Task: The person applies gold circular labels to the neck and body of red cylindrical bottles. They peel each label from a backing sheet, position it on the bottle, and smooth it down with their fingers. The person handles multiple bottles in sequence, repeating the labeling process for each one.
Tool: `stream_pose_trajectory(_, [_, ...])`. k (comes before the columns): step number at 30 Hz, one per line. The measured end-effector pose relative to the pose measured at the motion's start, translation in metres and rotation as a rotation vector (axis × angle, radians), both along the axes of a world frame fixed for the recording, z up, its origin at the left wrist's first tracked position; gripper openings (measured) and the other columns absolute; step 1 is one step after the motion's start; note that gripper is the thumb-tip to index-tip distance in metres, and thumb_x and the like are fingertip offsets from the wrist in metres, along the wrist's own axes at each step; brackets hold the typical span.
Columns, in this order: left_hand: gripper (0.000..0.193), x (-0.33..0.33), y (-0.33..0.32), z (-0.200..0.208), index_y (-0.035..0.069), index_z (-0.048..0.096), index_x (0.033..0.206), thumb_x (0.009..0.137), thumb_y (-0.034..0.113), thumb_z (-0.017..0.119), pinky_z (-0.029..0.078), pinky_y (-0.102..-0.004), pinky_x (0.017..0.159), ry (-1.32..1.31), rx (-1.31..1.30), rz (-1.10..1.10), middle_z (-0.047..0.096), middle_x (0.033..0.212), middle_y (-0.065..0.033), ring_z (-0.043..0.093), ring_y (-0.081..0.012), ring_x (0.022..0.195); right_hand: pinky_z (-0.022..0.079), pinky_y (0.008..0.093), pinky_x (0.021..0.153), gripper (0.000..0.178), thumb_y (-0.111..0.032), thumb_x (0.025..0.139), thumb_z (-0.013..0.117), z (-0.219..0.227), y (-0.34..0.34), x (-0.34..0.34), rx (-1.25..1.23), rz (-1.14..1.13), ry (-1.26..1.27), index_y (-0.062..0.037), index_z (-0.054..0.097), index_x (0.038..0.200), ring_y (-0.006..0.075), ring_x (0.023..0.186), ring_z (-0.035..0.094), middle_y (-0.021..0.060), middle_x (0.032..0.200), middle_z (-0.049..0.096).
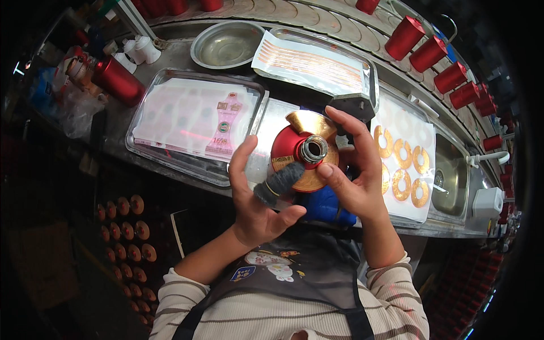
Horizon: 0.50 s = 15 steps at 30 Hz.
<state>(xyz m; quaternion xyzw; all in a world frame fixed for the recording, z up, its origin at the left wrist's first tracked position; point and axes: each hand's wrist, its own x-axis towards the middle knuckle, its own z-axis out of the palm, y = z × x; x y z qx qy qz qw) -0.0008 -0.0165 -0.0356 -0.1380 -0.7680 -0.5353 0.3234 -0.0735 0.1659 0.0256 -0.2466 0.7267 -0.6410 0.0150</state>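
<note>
A red bottle (284, 140) faces me neck up, its threaded mouth bare. Round its shoulder lies a gold ring-shaped label (309, 180); the label's far end curls up off the surface. My right hand (360, 182) cups the bottle's right side, thumb on the gold label beside the neck and index finger stretched past the raised end. My left hand (251, 209) is at the near left, thumb and index finger spread wide. A dark finger cover (280, 182) on one of its fingers touches the label's near left part. The bottle's underside is hidden.
Gold C-shaped labels (402, 154) lie on a white sheet at right, before a sink (450, 184). A tray (266, 110) of pink labels stands left. Behind are a metal bowl (198, 56) and a tray of orange strips (311, 62). Red bottles (429, 54) line the conveyor.
</note>
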Motion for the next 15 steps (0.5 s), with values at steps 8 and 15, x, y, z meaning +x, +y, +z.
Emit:
stream_pose_trajectory(8, [0.065,-0.008,-0.02,0.022,0.01,0.064,0.129,0.093,0.063,0.059,0.027,-0.0488,0.115,-0.06,-0.299,0.128,0.026,0.149,-0.0242,0.032,-0.0401,0.14,0.043,0.019,0.061,0.067,-0.019,0.084,0.074,0.001,-0.001,0.0,-0.025,0.005,-0.036,-0.004,0.048,0.144,0.005,0.075,0.054,0.0086,0.129,0.055])
stream_pose_trajectory(15, [0.063,0.008,-0.006,0.012,0.011,0.065,0.128,0.09,0.062,0.063,0.017,-0.0608,0.115,0.039,-0.328,0.188,0.029,0.147,-0.0172,0.026,-0.0437,0.142,0.051,0.0243,0.083,0.065,-0.018,0.09,0.069,-0.001,-0.005,-0.001,-0.147,0.064,-0.116,-0.0024,0.043,0.147,0.0129,0.103,0.062,0.01,0.142,0.049])
